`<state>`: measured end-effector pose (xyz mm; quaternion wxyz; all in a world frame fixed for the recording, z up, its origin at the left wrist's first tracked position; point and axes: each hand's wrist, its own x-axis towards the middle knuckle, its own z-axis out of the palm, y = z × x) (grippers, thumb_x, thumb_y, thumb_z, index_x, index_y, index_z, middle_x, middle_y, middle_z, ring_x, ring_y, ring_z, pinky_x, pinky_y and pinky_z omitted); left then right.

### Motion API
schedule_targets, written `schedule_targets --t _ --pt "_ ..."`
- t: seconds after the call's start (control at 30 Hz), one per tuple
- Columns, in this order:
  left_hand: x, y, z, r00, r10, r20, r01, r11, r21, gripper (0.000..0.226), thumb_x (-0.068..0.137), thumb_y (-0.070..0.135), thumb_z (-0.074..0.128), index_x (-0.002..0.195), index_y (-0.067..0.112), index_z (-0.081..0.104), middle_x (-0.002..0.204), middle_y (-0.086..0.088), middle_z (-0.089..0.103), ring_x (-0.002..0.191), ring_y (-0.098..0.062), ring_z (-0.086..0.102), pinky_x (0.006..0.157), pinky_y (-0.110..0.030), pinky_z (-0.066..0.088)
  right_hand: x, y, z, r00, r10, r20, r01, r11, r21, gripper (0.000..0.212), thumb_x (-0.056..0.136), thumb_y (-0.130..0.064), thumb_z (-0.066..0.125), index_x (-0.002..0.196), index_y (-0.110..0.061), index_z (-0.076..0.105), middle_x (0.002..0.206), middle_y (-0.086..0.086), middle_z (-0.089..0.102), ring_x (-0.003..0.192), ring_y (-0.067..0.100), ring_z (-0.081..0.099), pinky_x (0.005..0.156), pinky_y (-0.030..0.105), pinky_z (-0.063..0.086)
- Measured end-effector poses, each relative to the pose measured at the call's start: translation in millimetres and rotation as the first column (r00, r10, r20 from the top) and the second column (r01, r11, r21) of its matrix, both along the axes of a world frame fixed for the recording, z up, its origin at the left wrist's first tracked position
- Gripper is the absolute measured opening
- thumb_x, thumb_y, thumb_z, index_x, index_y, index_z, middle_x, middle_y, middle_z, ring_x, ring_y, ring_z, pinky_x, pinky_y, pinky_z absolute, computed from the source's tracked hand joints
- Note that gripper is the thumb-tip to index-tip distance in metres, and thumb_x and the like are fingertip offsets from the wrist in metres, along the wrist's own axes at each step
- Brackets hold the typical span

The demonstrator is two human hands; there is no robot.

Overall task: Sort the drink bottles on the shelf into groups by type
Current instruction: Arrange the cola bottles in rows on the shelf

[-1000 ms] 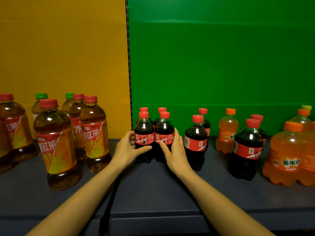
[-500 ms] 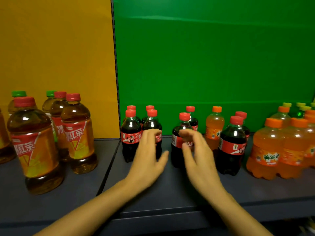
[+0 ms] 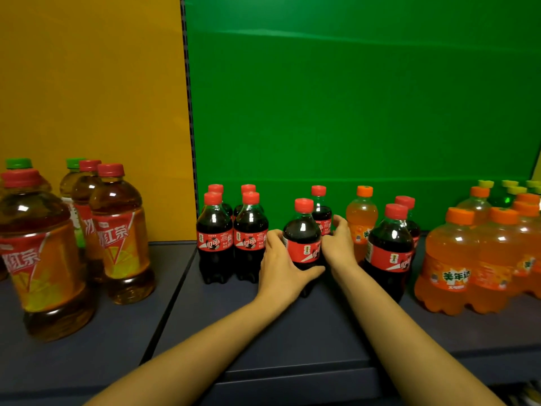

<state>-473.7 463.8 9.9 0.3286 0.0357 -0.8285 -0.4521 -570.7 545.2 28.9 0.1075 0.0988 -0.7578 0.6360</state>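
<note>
Hands close on cola: the left hand (image 3: 279, 266) wraps a front cola bottle (image 3: 303, 238) mid-shelf (image 3: 292, 341); the right hand (image 3: 339, 244) seemingly grips the rear cola bottle (image 3: 321, 210), beside four grouped colas (image 3: 232, 235).

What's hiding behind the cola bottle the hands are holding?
Behind the held cola bottle stands another cola bottle; its red cap and shoulder show. Its lower half is covered by the front bottle and the right hand.

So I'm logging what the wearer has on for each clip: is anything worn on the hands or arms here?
Nothing shows. The left hand and right hand are bare: no gloves, rings, watch or bands in view. Both forearms are bare down to the bottom edge of the picture, with no sleeve in sight.
</note>
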Motion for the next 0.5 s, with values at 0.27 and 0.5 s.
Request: schedule_targets --t 0.27,0.5 --pt "47.1 -40.2 3.4 0.967 -0.252 0.019 0.248 0.961 0.121 0.075 0.055 0.012 0.088 0.110 0.036 0.043 0.114 0.015 0.059 0.105 0.004 0.058 0.085 -0.014 0.048 -7.5 -15.7 -13.9 0.996 -0.051 -0.073 0.059 0.992 0.114 0.076 0.074 -0.019 0.075 0.135 -0.005 0.032 0.133 0.017 0.047 0.124 0.034 0.045 0.103 0.049 0.036" --pt "93.6 -89.1 15.2 0.965 -0.261 0.025 0.256 0.958 0.128 0.075 0.055 0.000 0.084 0.112 0.033 0.049 0.114 0.014 0.062 0.105 0.008 0.058 0.080 -0.005 0.045 33.8 4.9 2.2 0.995 0.071 -0.076 -0.062 0.992 0.114 0.065 0.074 -0.021 0.076 0.127 -0.007 0.042 0.123 0.012 0.057 0.113 0.029 0.054 0.098 0.043 0.042"
